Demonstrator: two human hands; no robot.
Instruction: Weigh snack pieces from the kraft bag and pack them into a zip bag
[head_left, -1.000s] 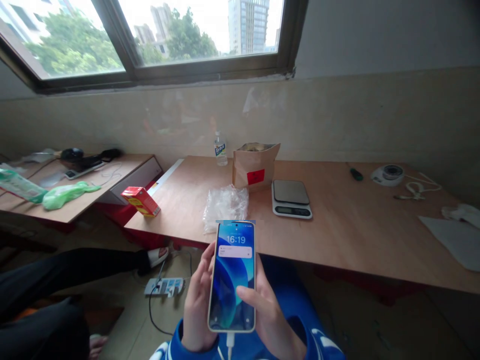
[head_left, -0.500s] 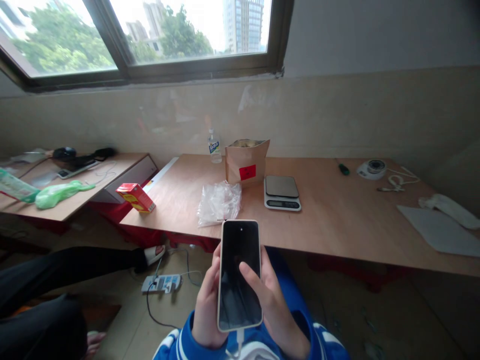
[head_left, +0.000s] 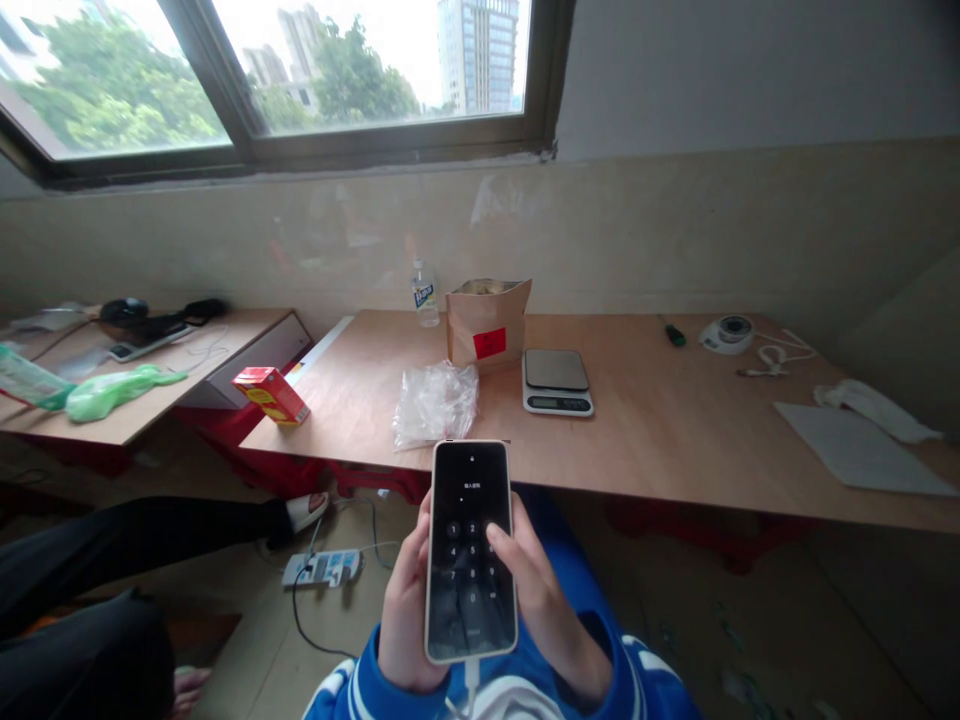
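Dark glass of the phone (head_left: 471,550) is showing a number keypad; I'm gripping it in my left hand (head_left: 405,610), my right hand (head_left: 544,600) cradling it, thumb on the digits, over my lap.

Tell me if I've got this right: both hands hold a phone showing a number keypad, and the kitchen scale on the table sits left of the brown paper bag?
Not quite. In the head view the kitchen scale sits right of the brown paper bag, not left. The rest holds.

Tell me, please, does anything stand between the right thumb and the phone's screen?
Nothing visible does. The phone is held upright in both hands, the left hand gripping its edge, and the right hand has its thumb right on the keypad showing on the screen.
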